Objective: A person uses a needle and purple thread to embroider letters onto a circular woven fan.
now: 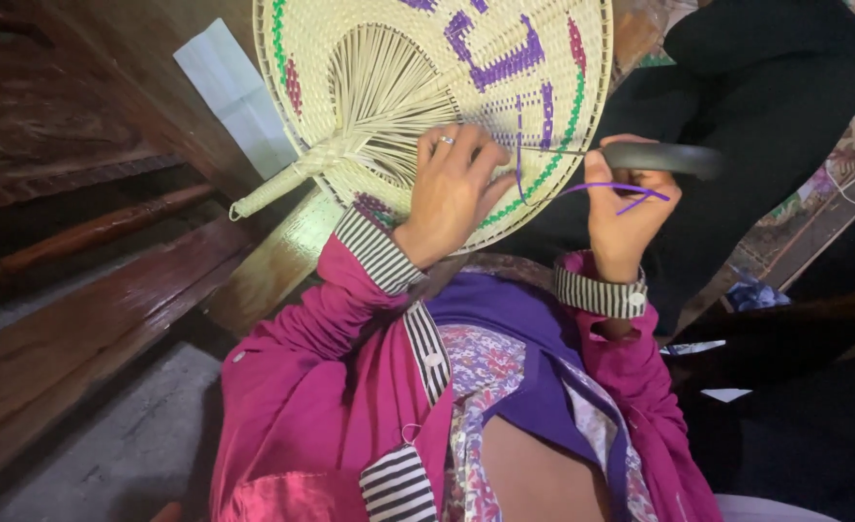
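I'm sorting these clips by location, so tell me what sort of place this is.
Probably a home or small craft room, not a factory. The person sits among dark carved wooden furniture over a bare floor, the left hand on a woven fan, the right hand holding a dark-handled tool and purple strand.

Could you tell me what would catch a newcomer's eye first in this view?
Most striking is the round woven fan with purple and green patterning, filling the upper middle. The left hand presses on its lower edge, while the right hand beside it grips a dark-handled tool and a purple strip.
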